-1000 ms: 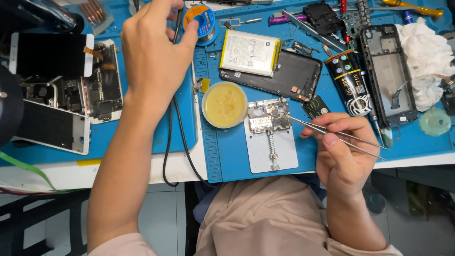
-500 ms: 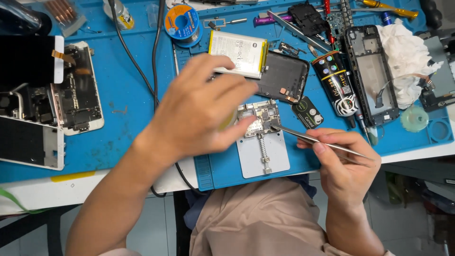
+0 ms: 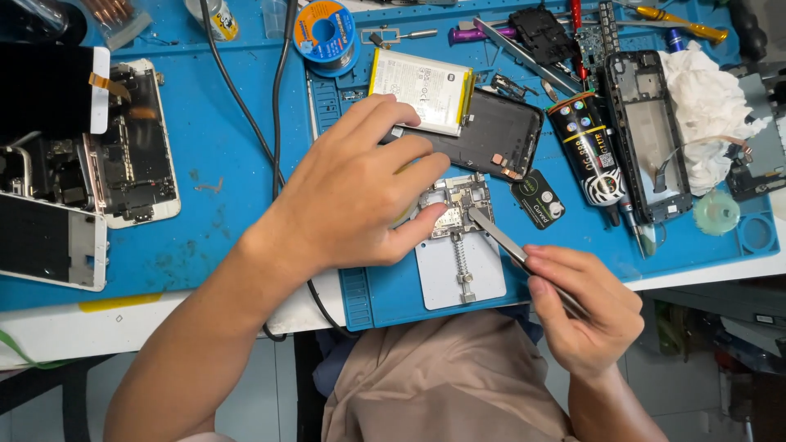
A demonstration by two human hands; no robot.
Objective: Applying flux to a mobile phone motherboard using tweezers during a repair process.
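Circuit board (image 3: 455, 206) sits clamped in the grey holder plate (image 3: 457, 266) on the blue mat (image 3: 221, 188), between both hands. Left hand (image 3: 360, 192) lies over its left side, fingers loosely curled, thumb and fingertips touching the board, gripping nothing. Right hand (image 3: 585, 307) is pinched closed around metal tweezers (image 3: 512, 250); tips rest on the board.

Phone repair bench: blue mat (image 3: 229, 164), opened phones (image 3: 135, 147).
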